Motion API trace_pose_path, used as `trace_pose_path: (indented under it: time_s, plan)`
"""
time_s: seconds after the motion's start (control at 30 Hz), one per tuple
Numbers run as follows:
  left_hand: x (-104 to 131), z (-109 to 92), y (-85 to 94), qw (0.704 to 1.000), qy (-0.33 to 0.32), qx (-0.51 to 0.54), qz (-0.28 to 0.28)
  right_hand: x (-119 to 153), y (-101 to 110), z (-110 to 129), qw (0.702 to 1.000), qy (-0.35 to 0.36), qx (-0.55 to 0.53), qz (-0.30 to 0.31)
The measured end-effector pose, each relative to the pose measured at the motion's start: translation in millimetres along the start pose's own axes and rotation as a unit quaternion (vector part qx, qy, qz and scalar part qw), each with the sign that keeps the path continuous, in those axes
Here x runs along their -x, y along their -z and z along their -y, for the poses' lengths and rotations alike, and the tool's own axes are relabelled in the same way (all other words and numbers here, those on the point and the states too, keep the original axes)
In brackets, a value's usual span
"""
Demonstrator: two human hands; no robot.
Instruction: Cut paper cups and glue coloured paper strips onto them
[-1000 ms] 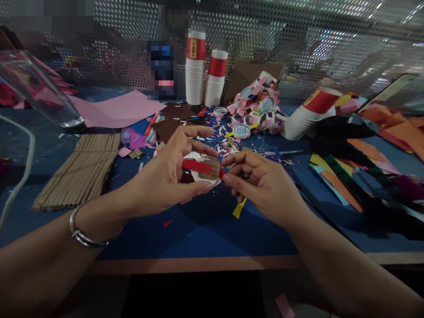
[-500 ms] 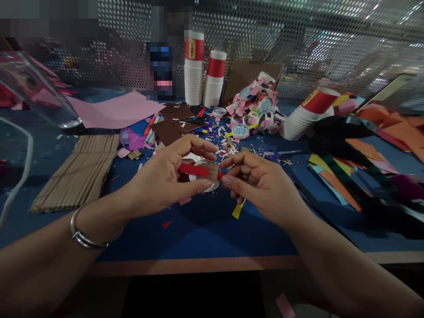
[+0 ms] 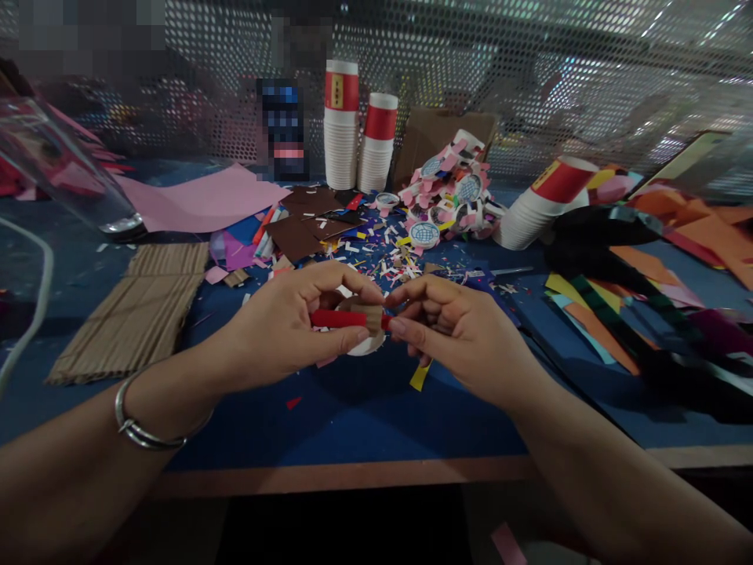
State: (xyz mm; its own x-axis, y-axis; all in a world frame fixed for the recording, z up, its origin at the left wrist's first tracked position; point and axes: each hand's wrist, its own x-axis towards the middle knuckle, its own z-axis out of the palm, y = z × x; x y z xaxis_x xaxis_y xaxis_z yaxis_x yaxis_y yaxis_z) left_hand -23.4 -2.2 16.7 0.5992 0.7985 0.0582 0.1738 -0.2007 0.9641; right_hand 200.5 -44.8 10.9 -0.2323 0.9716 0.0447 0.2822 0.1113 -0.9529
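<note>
Both hands meet over the middle of the blue table. My left hand (image 3: 294, 322) is closed around a small craft piece with a red strip (image 3: 338, 318) and a brown corrugated band (image 3: 366, 316). Fingers and thumb of my right hand (image 3: 452, 326) pinch the red right end of the same piece. A white round part (image 3: 368, 345) shows just below and behind the band. Part of the piece is hidden by the fingers. Paper scraps (image 3: 388, 255) lie just beyond the hands.
Behind stand two stacks of paper cups (image 3: 341, 149), with a leaning stack (image 3: 521, 216) at right. A heap of paper pieces (image 3: 450, 188) sits between. Corrugated cardboard (image 3: 132, 314) and a clear glass (image 3: 70, 173) are left; black scissors-like handles (image 3: 605, 227) right.
The red strip has tilted to nearly level and the white round part shows less. Both hands have moved their fingertips closer together. The view has shifted slightly.
</note>
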Motion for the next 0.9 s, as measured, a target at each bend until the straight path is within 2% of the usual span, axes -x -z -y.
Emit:
trace_pose_path:
  time_s: [0.17, 0.37, 0.77, 0.9]
  plan:
    - [-1.1, 0.2, 2.3, 0.997, -0.063, -0.048, -0.004, 0.6, 0.4, -1.9, 1.0, 0.007, 0.015, -0.001]
    - [-1.4, 3.0, 6.2, 0.99, -0.086, -0.112, -0.008, 0.4, 0.2, -2.2, 1.0, 0.005, 0.013, 0.007]
    - [0.5, 2.0, 4.2, 0.996, -0.026, -0.085, -0.016, -0.1, 0.2, -0.5, 1.0, -0.005, 0.015, 0.011]
    - [1.7, -0.5, -0.1, 1.0, 0.005, -0.015, -0.004, -0.4, -0.7, 0.6, 1.0, -0.003, 0.002, 0.018]
